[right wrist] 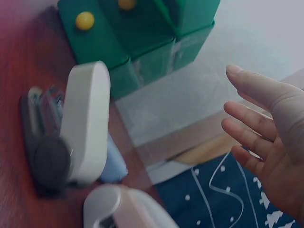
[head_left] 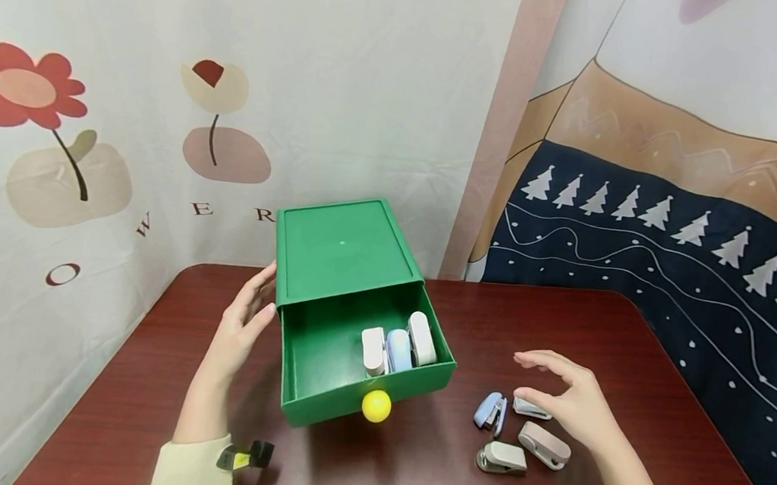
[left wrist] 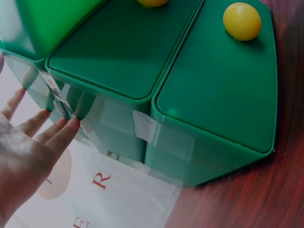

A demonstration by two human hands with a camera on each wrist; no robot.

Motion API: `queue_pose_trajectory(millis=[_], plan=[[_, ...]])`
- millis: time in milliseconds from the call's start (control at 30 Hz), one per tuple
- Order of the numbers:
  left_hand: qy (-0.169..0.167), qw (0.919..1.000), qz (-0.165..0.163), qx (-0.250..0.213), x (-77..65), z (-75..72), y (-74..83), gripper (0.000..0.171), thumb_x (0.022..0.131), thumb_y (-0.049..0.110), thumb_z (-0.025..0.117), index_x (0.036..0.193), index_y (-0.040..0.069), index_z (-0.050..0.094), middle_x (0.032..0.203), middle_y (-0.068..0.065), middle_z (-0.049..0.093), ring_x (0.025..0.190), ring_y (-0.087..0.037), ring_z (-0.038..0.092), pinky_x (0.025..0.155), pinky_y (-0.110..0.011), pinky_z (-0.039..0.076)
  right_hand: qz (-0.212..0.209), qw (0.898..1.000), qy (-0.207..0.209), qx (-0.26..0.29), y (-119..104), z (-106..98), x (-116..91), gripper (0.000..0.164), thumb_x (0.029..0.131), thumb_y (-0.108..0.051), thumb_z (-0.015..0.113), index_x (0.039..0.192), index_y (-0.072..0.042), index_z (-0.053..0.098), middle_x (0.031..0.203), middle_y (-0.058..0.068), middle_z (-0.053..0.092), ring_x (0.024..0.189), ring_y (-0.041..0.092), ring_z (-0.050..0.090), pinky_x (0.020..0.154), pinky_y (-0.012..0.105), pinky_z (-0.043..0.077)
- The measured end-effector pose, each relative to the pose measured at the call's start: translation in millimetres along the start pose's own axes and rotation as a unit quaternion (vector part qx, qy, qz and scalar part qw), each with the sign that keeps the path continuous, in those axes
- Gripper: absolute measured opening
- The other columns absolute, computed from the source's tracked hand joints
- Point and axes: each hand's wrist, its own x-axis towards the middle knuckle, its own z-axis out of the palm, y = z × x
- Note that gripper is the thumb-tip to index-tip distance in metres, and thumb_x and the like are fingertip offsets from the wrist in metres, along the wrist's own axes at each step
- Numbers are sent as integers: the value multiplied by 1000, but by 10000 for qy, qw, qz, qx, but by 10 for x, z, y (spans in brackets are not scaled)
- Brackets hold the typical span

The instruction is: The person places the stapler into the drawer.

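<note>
A green drawer cabinet (head_left: 350,251) stands with its top drawer pulled out, a yellow knob (head_left: 376,406) on the front. Inside, along the right side, are a white stapler (head_left: 373,350), a light blue one (head_left: 399,350) and another white one (head_left: 421,339). My left hand (head_left: 241,330) rests with extended fingertips against the cabinet's left side; the left wrist view shows them on its taped wall. Over the table, my right hand (head_left: 571,401) hovers with loosely bent fingers and nothing in it. Below it lie a blue stapler (head_left: 490,413), a pinkish one (head_left: 544,446) and a white one (head_left: 502,458).
Partly covered by the right hand is one more pale stapler (head_left: 531,410). Two closed drawers (left wrist: 218,85) sit under the pulled-out one. The dark red table (head_left: 168,347) backs onto a printed curtain (head_left: 374,81).
</note>
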Motion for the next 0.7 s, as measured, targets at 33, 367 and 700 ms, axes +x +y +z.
queue_pose_trajectory(millis=[33,367,700], plan=[[-16,10000,3,-4,0,-2,-2,53,99,-1,44,150,9,32,152,-6,33,134,-18,35,98,-21,34,69,10000,-22,-35,44,-7,-21,44,67,8,81,108,2,68,104,12,67,98,7,59,85,14,38],[67,10000,-10,-59,-3,6,-10,53,98,-2,45,149,8,33,151,-7,34,133,-20,36,97,-20,35,605,9975,-285,-238,658,-35,-234,44,73,-7,83,114,-4,68,111,4,66,107,-3,52,90,11,33],[91,9999,15,-94,-1,9,-15,53,98,-3,44,149,7,34,151,-7,34,133,-19,36,97,-20,35,965,9938,-530,-180,889,-69,-373,43,77,-12,81,116,-3,67,112,7,66,105,-3,53,85,13,40]])
